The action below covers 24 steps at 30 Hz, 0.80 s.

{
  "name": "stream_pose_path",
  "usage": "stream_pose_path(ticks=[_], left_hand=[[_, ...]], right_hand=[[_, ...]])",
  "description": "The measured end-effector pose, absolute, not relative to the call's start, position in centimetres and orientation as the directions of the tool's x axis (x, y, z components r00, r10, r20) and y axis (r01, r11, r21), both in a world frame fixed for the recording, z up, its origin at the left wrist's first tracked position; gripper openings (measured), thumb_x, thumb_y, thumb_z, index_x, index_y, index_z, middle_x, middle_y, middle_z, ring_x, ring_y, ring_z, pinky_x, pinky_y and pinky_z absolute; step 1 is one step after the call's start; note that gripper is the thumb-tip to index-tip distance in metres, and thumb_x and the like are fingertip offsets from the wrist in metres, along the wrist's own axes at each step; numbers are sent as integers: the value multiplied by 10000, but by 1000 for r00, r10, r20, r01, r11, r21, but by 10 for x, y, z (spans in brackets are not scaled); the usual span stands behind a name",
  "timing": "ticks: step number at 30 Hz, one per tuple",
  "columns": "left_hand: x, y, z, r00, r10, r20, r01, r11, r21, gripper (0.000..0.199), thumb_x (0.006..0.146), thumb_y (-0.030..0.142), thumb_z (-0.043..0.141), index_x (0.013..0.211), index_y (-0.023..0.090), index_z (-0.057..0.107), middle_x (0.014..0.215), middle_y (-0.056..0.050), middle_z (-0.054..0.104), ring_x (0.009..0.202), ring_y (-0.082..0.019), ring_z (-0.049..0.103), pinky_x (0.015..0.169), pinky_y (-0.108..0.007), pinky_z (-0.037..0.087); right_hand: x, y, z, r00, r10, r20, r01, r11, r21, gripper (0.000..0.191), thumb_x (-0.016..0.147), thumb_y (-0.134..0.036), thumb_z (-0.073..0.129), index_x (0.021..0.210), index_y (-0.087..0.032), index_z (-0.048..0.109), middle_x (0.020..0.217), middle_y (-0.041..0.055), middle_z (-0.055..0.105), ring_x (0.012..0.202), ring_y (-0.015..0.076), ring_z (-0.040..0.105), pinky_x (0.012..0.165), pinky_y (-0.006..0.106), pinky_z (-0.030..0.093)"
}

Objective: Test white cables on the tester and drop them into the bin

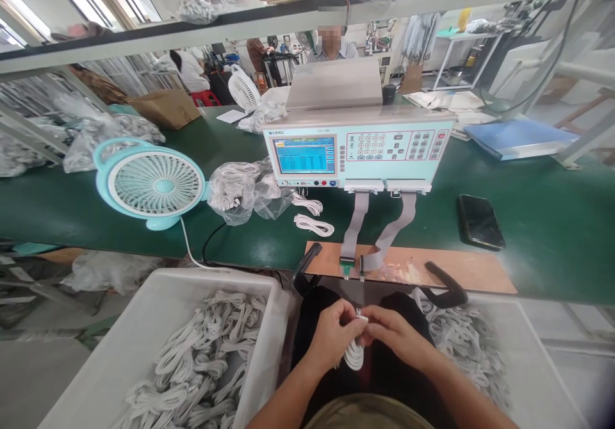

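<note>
Left hand (pixel 334 331), right hand (pixel 398 335), holding white cable (pixel 354 357)

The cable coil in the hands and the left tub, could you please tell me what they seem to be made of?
Cable coil: probably a flexible plastic or rubber sheath, white, smooth; its loops curve evenly.
Left tub: likely moulded plastic, pale and semi-matt; its walls look smooth, its corner rounded.

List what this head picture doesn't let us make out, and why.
Head view throughout:
Instrument screen: text too small.
Coiled cable: upper part partly covered by left hand and right hand.
Left bin: near end cut off by bottom edge.
Right bin: likewise, partly hidden by right forearm.
</note>
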<state>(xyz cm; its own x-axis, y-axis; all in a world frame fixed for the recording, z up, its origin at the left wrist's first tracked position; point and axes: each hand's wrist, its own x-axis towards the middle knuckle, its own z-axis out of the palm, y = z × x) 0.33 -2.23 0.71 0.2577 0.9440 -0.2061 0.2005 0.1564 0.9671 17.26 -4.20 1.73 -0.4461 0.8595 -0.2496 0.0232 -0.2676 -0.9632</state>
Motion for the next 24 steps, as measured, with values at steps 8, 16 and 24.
stream_pose_path(ticks=[8,16,24], left_hand=[[-2,-14,13,315,914,-256,119,229,966,127,670,236,665,658,146,577,606,18,538,578,-104,447,573,-213,366],[9,-12,8,159,983,-96,67,86,994,192,715,283,653,599,162,559,707,-17,590,671,-141,514,662,-244,405],[20,-4,-18,24,979,-204,-121,205,971,147,690,196,645,727,180,504,648,48,505,601,-82,467,596,-186,389]], right_hand=[[169,-34,9,-415,849,-327,-179,-428,-886,402,786,-537,612,879,-146,630,716,46,637,637,198,634,644,324,476],[157,-25,-1,-35,996,-88,9,-87,-996,327,833,-496,560,734,-190,505,627,-42,454,574,117,416,548,235,364],[146,-14,-19,166,979,-116,-20,-114,-993,373,769,-543,614,691,-187,534,596,-26,467,554,133,421,532,253,366]])
